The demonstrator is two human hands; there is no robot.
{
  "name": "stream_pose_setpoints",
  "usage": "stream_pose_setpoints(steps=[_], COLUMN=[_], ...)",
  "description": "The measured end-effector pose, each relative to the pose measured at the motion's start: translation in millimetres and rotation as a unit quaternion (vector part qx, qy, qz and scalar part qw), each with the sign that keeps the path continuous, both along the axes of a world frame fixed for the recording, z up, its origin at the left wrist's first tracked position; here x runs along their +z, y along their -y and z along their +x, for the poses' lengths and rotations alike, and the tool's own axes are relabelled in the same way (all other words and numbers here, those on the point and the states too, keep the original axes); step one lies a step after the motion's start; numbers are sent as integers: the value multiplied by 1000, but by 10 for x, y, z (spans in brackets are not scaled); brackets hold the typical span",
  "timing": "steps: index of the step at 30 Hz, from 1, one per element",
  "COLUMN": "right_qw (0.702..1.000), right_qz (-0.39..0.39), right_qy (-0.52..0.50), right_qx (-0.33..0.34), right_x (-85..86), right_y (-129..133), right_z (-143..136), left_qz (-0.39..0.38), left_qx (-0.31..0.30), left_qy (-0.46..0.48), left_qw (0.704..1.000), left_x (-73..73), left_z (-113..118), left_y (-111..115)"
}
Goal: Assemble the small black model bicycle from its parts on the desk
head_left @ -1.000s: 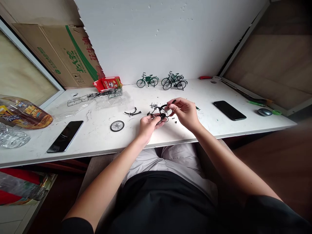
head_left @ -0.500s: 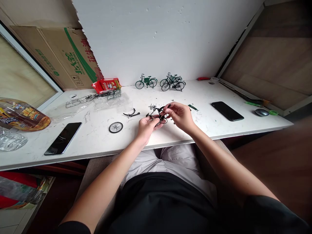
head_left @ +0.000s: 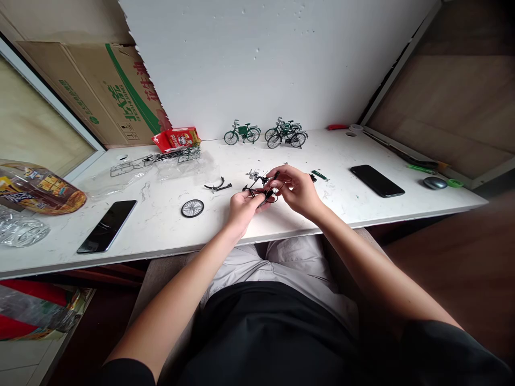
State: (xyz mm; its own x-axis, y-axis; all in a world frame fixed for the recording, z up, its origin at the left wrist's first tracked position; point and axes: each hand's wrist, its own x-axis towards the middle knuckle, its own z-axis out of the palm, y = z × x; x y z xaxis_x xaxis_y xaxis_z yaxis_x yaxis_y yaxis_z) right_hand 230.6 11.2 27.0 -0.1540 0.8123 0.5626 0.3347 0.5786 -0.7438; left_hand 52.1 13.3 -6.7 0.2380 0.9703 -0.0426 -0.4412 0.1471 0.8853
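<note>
My left hand (head_left: 244, 208) is closed on a partly built black model bicycle (head_left: 257, 188), held just above the table near its front edge. The thumb lies across the lower part of the bicycle. Close against the same bicycle, my right hand (head_left: 296, 188) pinches a thin black part (head_left: 275, 177) between thumb and fingertips. Fingers hide where this part meets the bicycle. To the left on the table lie a loose spoked wheel (head_left: 192, 208) and a curved black piece (head_left: 218, 185). Beyond my right hand there is a small green piece (head_left: 319, 175).
Several finished model bicycles (head_left: 242, 133) stand along the back wall. A red box (head_left: 177, 139), parts frames (head_left: 161, 157) and clear plastic lie at back left. Phones (head_left: 108, 226) (head_left: 377, 180) rest on both sides. A bottle (head_left: 38, 187) is far left, a mouse (head_left: 435, 183) far right.
The thin black part in my right hand has tilted and shows more of its length above the bicycle. Both hands stay in nearly the same place; the view has shifted slightly.
</note>
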Motion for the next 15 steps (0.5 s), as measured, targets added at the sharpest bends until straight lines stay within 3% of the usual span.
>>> stream_pose_setpoints(steps=[15], right_qw=[995], right_qz=[64], right_qy=[77], right_qx=[-8], right_x=[86], right_y=[68], right_z=[-9], left_qz=[-7], left_qx=[8], left_qy=[3], left_qw=[1000], left_x=[27], left_z=[7], left_y=[10])
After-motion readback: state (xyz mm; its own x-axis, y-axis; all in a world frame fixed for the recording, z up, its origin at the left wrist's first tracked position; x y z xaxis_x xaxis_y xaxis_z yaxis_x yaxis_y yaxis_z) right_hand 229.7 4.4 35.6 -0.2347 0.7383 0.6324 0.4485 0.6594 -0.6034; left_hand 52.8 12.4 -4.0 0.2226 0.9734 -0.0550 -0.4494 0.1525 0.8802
